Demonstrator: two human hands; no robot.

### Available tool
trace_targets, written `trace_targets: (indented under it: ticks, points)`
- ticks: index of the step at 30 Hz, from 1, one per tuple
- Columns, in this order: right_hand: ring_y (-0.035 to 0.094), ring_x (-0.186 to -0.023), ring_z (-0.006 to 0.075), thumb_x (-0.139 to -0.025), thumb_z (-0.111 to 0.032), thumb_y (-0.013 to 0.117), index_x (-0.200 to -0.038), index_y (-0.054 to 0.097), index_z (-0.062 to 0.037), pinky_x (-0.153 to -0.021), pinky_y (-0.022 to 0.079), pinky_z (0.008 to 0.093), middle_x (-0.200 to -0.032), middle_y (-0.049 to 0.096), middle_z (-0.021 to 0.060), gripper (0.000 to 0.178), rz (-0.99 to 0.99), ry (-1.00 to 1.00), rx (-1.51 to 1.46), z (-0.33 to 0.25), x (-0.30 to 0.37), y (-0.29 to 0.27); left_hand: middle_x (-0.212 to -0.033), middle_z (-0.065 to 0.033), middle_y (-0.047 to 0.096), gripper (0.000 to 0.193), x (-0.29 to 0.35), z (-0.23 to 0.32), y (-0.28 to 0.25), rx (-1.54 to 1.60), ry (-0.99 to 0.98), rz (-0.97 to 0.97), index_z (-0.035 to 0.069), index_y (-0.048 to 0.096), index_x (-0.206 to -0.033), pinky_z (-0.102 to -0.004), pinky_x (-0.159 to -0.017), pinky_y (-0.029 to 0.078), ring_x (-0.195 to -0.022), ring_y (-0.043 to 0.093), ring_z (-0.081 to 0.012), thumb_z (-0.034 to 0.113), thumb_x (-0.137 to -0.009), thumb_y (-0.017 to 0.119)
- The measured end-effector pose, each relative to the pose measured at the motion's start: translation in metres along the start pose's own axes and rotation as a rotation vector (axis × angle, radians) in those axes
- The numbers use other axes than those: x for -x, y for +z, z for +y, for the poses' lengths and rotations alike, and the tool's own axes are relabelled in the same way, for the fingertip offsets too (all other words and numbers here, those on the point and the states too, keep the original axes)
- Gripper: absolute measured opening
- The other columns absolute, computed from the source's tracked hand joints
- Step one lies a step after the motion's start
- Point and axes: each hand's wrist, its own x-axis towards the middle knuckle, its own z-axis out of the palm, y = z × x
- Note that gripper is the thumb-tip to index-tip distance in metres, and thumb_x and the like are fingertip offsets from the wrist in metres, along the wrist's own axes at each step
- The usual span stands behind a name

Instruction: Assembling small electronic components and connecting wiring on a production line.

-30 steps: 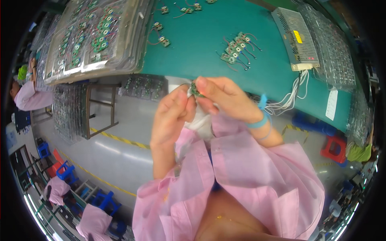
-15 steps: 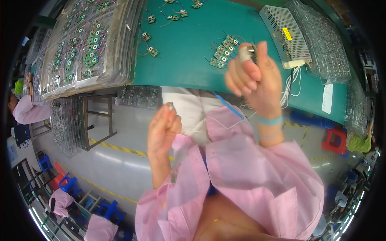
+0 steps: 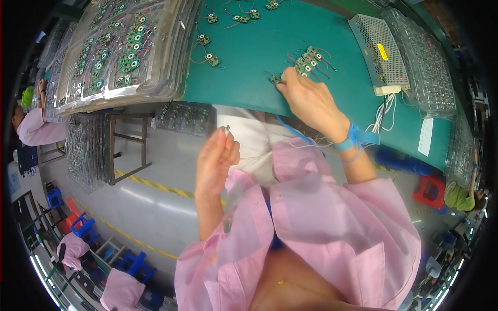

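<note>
My left hand (image 3: 215, 158) is raised over my lap, thumb and fingers pinched on a small metal-tipped piece (image 3: 227, 129) whose kind I cannot make out. My right hand (image 3: 314, 98), with a blue wrist strap (image 3: 350, 140) on its wrist, reaches palm down over the green mat (image 3: 244, 67). Its closed fingertips are at the edge of a small green circuit board (image 3: 275, 79), partly hiding it. Just beyond these fingers lies a cluster of similar circuit boards (image 3: 310, 59) with thin coloured wires, partly behind the hand.
Stacked clear trays (image 3: 155, 88) full of wired boards stand at the left. More loose boards (image 3: 211, 58) lie near them. A perforated metal power supply (image 3: 377, 52) with white cables (image 3: 384, 111) stands at the right, beside other trays (image 3: 420, 67). Another person's pink sleeve (image 3: 44, 127) shows far left.
My right hand has come down from above the mat, turned palm down, and reached the board's edge. My left hand keeps its pinch almost in place. The view has shifted slightly.
</note>
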Motion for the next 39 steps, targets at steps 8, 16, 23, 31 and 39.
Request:
trace_targets:
  ticks: [8, 16, 23, 31, 39]
  points:
    - [0.059, -0.056, 0.025, -0.084, -0.011, 0.057, -0.086, 0.044, -0.0018, -0.046, 0.045, 0.0362, -0.066, 0.057, 0.0107, 0.016, 0.12, -0.015, 0.034, 0.006, -0.006, 0.0, -0.056, 0.0069, 0.024, 0.025, -0.002, -0.005, 0.0, 0.003, -0.011, -0.039, 0.009, 0.048, -0.079, -0.0194, -0.05, 0.021, -0.052, 0.027, -0.005, 0.023, -0.099, 0.041]
    - [0.058, -0.058, 0.0264, -0.083, -0.012, 0.057, -0.089, 0.047, -0.0024, -0.049, 0.046, 0.0377, -0.067, 0.055, 0.0092, 0.015, 0.27, -0.048, 0.145, -0.008, -0.018, -0.01, -0.055, 0.007, 0.024, 0.025, 0.003, -0.005, -0.012, 0.014, -0.012, 0.015, 0.009, 0.05, -0.08, -0.0192, -0.05, 0.02, -0.053, 0.028, -0.0053, 0.023, -0.099, 0.041]
    - [0.057, -0.058, 0.0285, -0.085, -0.018, 0.057, -0.085, 0.049, -0.0015, -0.047, 0.046, 0.039, -0.068, 0.056, 0.0124, 0.019, 0.373, -0.094, 0.018, -0.046, -0.076, 0.022, -0.055, 0.007, 0.024, 0.025, 0.007, -0.004, -0.016, 0.039, 0.012, 0.033, 0.009, 0.05, -0.08, -0.0192, -0.05, 0.02, -0.053, 0.027, -0.0053, 0.023, -0.099, 0.042]
    - [0.059, -0.069, 0.0309, -0.09, -0.023, 0.054, -0.092, 0.05, -0.0031, -0.06, 0.047, 0.0391, -0.08, 0.06, 0.0121, 0.021, -0.036, 0.159, -0.092, -0.066, -0.115, 0.047, -0.054, 0.0068, 0.024, 0.026, 0.014, -0.001, -0.023, 0.045, 0.042, 0.05, 0.009, 0.049, -0.079, -0.0193, -0.05, 0.02, -0.053, 0.027, -0.0052, 0.023, -0.099, 0.042]
    - [0.053, -0.061, 0.017, -0.092, -0.018, 0.053, -0.095, 0.051, -0.0001, -0.057, 0.044, 0.0285, -0.075, 0.056, 0.0092, 0.018, -0.09, 0.174, -0.824, -0.039, -0.094, 0.035, -0.055, 0.0069, 0.025, 0.027, 0.011, 0.003, -0.021, 0.038, 0.111, 0.022, 0.009, 0.049, -0.079, -0.019, -0.049, 0.021, -0.052, 0.027, -0.0048, 0.024, -0.099, 0.041]
